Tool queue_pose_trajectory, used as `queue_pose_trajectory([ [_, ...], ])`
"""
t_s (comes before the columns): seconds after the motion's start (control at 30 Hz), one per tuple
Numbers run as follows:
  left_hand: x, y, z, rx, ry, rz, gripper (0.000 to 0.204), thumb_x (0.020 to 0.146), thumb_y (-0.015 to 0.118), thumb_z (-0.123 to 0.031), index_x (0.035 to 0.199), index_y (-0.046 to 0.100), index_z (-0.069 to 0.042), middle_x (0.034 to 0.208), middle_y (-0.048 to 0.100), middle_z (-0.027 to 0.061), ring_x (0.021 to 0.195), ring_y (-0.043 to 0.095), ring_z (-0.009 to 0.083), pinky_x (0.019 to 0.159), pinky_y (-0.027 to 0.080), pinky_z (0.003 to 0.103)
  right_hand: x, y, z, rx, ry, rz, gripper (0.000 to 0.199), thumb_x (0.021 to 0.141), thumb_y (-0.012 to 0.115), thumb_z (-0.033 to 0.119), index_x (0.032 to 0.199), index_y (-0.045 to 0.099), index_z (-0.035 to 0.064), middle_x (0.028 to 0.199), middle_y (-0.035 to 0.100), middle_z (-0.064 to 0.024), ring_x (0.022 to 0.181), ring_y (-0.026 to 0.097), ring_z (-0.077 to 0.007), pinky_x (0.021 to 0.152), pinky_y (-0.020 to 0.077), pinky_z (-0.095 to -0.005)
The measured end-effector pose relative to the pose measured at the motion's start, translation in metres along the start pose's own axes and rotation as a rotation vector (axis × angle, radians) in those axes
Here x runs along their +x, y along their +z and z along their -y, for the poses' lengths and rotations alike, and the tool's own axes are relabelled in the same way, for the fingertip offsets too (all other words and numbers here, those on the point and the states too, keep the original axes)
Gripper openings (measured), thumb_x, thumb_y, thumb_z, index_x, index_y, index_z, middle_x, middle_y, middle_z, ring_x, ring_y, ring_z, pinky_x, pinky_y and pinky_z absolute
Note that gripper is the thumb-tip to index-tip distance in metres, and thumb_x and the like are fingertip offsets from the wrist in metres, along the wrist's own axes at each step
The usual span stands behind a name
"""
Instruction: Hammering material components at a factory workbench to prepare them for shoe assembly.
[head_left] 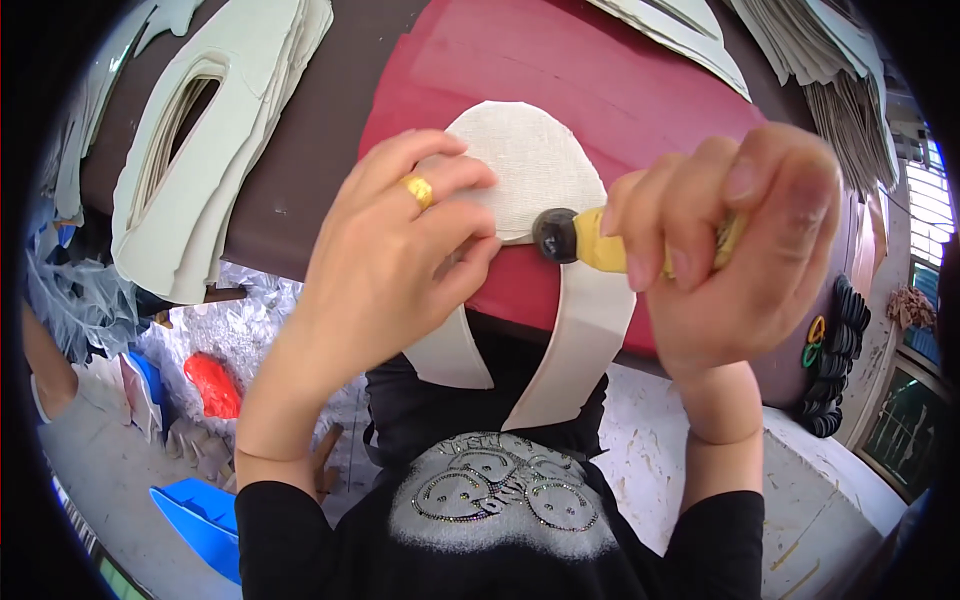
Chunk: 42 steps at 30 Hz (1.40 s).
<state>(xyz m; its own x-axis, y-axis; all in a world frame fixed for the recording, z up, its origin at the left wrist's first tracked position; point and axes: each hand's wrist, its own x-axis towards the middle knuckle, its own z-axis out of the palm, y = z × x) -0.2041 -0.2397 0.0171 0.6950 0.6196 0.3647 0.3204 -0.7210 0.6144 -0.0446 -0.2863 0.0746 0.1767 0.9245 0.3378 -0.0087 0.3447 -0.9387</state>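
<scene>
A U-shaped off-white fabric piece (530,150), like a shoe upper, lies on a red mat (480,60), its two legs hanging over the near edge toward my lap. My left hand (400,230), with a gold ring, has its fingers bent and its fingertips gathered on the left side of the piece, near the inner curve. My right hand (725,240) is closed around the yellow handle of a hammer (597,240). Its dark rounded head is at the inner edge of the piece, just right of my left fingertips. Whether it touches the fabric, I cannot tell.
On the brown table (330,130), a stack of similar off-white pieces (215,150) lies at the left. More stacked pieces (780,40) are at the far right. Black rolled bands (835,350) hang by the right edge. A blue bin (205,520) and a red bag (212,385) sit below left.
</scene>
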Motion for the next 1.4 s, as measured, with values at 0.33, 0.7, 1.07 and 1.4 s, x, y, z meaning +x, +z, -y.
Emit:
queue_pose_trajectory([
  [0.33,-0.017,0.003,0.000,0.065,-0.144,-0.158,0.015,0.069,0.068,0.003,0.078,0.059,-0.004,0.105,0.064,0.0045,0.104,0.058,0.0230,0.086,0.050,0.034,0.002,0.003,0.003,-0.045,0.055,-0.063,0.018,0.101,0.030,0.016,0.098,0.048,0.0133,0.055,0.034,0.0034,0.044,0.035,-0.0087,0.046,0.0344,-0.0263],
  [0.7,-0.024,0.008,-0.009,0.062,-0.187,-0.238,0.015,0.069,0.068,0.005,0.079,0.062,-0.004,0.103,0.065,0.0060,0.104,0.058,0.0269,0.086,0.049,0.034,0.005,-0.001,0.004,-0.006,-0.015,0.106,0.025,0.102,0.025,0.016,0.095,0.048,0.0126,0.056,0.035,0.0034,0.044,0.036,-0.0092,0.046,0.0348,-0.0258],
  [1.07,-0.011,0.003,0.002,-0.043,-0.167,-0.109,0.012,0.070,0.069,0.003,0.076,0.063,-0.005,0.106,0.067,0.0034,0.104,0.060,0.0233,0.088,0.049,0.032,0.005,-0.008,-0.002,-0.225,-0.067,-0.059,0.031,0.103,0.024,0.022,0.088,0.049,0.0132,0.058,0.037,0.0039,0.046,0.036,-0.0092,0.051,0.0360,-0.0247],
  [1.4,0.047,0.013,0.014,-0.144,0.340,0.311,0.009,0.071,0.069,0.001,0.073,0.062,-0.003,0.103,0.067,0.0019,0.102,0.061,0.0206,0.084,0.049,0.031,-0.047,-0.051,0.055,0.207,-0.200,0.075,0.022,0.104,0.026,0.017,0.090,0.043,0.0144,0.058,0.037,0.0056,0.048,0.042,-0.0091,0.047,0.0365,-0.0241],
])
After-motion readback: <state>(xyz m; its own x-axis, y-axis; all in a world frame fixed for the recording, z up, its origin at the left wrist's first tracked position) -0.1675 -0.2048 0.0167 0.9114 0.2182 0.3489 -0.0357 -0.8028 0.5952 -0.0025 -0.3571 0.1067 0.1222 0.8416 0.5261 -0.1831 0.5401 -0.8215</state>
